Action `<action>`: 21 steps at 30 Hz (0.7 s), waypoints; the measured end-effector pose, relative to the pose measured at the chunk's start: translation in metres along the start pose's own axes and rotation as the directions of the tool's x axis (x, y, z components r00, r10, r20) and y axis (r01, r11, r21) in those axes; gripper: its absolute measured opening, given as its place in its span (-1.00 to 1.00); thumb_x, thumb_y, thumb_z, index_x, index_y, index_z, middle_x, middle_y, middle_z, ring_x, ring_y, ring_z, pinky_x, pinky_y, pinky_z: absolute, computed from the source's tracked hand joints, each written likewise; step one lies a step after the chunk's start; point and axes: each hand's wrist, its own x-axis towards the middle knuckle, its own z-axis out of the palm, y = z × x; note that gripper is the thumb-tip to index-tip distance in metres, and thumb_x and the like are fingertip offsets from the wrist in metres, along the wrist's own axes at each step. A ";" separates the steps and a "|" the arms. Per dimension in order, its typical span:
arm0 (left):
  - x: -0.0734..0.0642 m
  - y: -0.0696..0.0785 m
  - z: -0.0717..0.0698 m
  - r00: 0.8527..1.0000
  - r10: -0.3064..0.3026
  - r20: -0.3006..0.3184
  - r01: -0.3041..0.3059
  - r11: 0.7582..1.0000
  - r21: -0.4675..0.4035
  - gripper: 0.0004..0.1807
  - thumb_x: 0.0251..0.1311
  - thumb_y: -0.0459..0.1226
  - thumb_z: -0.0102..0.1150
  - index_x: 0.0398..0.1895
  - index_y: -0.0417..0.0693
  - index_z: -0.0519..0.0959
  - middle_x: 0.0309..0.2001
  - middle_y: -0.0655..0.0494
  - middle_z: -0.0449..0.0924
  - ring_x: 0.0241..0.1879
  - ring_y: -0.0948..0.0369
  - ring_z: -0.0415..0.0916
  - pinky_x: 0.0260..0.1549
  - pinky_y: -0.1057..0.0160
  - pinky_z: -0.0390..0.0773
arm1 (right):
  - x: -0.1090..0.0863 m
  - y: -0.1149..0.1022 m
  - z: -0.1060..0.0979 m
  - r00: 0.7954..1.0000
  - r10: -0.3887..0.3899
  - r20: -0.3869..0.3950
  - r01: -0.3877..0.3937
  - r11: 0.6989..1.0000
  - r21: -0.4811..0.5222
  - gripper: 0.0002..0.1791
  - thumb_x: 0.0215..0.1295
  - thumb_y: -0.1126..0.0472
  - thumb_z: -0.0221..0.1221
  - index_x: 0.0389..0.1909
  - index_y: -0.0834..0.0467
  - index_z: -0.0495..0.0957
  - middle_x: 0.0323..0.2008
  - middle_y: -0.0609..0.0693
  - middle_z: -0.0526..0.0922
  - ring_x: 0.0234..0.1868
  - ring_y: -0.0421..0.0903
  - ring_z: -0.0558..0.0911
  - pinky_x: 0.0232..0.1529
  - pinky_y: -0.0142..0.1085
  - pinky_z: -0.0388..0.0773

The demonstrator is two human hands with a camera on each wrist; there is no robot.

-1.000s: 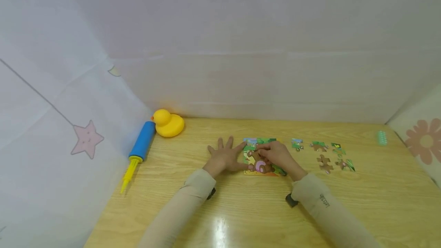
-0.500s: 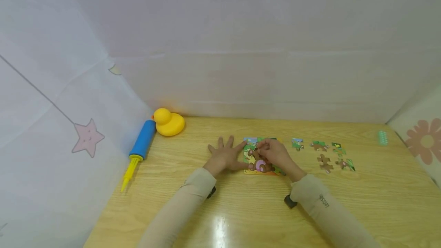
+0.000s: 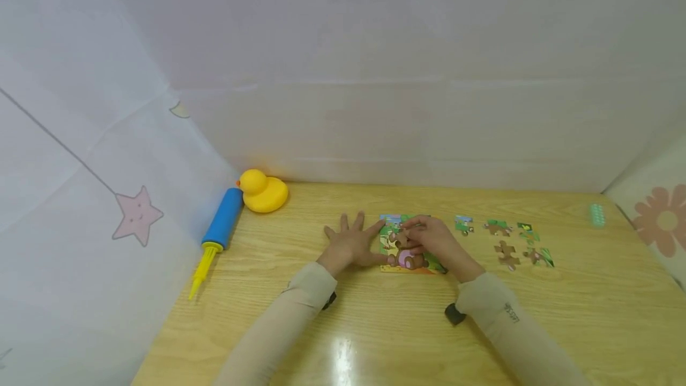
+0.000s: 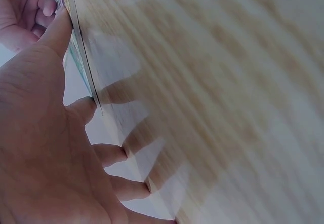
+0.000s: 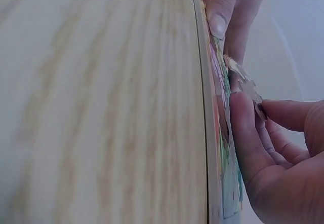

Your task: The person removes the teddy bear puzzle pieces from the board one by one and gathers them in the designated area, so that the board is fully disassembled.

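Observation:
A flat jigsaw puzzle with a bear picture lies on the table in the head view, partly covered by both hands. My left hand spreads its fingers at the puzzle's left side. Its thumb and index finger touch the edge, as the left wrist view also shows. Over the puzzle's upper part, my right hand pinches a brown puzzle piece between thumb and finger. In the right wrist view that piece stands tilted above the puzzle's surface. The right hand hides the puzzle's upper right part.
Several loose puzzle pieces lie to the right of the puzzle. A small green bumpy item sits at the far right. At the left are a yellow rubber duck and a blue and yellow hand pump. A cloth wall borders the table's back.
My right hand has shifted slightly to the right, and more of the brown puzzle piece shows at its fingertips. The left hand has stayed in place, as have the loose pieces.

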 end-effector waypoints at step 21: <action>0.001 -0.001 0.002 1.000 0.001 -0.011 -0.001 1.000 0.000 0.09 0.00 0.59 0.03 0.61 0.61 -0.07 0.67 -0.04 -0.24 0.60 -0.35 -0.30 0.28 -0.66 -0.06 | -0.014 0.012 -0.039 0.994 0.009 0.106 -0.027 0.985 0.169 -0.48 0.60 0.20 -0.02 0.45 0.35 0.25 0.17 0.17 0.55 -0.10 -0.14 0.72 -0.05 -0.25 0.73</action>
